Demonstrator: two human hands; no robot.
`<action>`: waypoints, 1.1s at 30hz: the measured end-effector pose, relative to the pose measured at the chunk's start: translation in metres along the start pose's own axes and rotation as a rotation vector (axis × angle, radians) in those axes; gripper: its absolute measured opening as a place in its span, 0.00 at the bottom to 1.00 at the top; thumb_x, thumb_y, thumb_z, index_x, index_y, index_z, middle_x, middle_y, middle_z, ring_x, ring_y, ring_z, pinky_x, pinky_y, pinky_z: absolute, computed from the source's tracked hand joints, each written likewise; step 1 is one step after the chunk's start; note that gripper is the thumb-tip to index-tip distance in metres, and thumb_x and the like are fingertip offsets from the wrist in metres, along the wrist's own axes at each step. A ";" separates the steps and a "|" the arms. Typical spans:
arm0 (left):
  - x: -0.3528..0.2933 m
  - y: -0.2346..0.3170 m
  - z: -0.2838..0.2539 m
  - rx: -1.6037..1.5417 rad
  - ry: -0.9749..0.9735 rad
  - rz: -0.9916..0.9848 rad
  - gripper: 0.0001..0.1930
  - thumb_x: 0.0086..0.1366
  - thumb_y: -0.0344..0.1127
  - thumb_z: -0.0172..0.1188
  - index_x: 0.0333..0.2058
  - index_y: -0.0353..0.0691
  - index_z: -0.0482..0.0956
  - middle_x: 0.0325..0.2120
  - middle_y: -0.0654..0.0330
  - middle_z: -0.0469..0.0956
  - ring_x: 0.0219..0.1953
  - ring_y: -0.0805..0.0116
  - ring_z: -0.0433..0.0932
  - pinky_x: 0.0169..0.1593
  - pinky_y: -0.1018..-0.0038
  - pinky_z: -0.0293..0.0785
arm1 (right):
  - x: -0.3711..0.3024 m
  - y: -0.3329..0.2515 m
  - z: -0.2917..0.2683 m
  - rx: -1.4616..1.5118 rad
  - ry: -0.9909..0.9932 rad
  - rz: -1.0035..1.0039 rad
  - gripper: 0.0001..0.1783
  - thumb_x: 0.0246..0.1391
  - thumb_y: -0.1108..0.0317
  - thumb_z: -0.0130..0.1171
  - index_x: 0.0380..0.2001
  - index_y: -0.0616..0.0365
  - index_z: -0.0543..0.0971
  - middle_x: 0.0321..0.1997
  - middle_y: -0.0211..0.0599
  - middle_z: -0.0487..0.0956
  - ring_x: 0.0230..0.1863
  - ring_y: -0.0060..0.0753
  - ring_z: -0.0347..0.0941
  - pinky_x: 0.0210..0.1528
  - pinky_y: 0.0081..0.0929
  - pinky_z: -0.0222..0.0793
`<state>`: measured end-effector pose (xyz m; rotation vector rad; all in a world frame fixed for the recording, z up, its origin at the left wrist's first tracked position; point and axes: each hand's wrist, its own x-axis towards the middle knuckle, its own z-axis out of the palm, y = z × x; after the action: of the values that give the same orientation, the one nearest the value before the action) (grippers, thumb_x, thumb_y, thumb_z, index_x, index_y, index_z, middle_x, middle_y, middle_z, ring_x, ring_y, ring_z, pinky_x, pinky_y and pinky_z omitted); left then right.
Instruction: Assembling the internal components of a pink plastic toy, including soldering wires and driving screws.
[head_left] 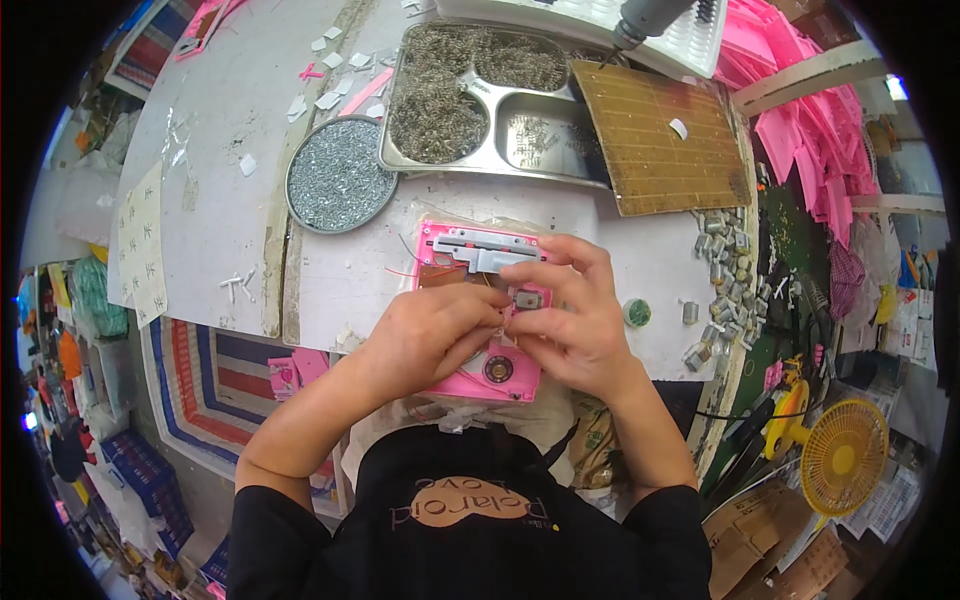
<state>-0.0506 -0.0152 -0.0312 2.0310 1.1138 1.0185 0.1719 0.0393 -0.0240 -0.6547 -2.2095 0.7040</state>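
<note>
A pink plastic casing [465,385] lies in front of me on the table's near side. A grey slotted mechanism [470,245] sits across its far end, a small metal motor [528,299] at its right, and a black round part [497,369] at its near end. Thin loose wires stick out to the left. My left hand [435,325] is closed over the casing's middle, fingertips pinched; what they hold is hidden. My right hand [575,320] bends over the right edge, index fingertip at the grey mechanism, thumb and middle finger closed near the left fingertips on something too small to tell.
Beyond the casing stand a round dish of small metal pins [340,175] and a steel compartment tray [490,172] of springs. A brown board [660,140] leans against the tray, below an electric screwdriver [640,22]. Small metal motors [715,250] pile up at right, near a green roll [636,313].
</note>
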 end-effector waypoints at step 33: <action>0.025 0.011 0.013 0.352 0.163 -0.146 0.07 0.49 0.26 0.73 0.28 0.41 0.84 0.43 0.58 0.75 0.43 0.56 0.69 0.46 0.65 0.67 | -0.276 0.022 -0.278 0.326 1.507 0.495 0.17 0.67 0.59 0.56 0.48 0.63 0.80 0.28 0.33 0.75 0.27 0.25 0.68 0.40 0.31 0.74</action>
<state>-0.0265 -0.0009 -0.0207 2.1215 1.5977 0.9813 0.5559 -0.0394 -0.0037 -1.0635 -0.5435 0.4746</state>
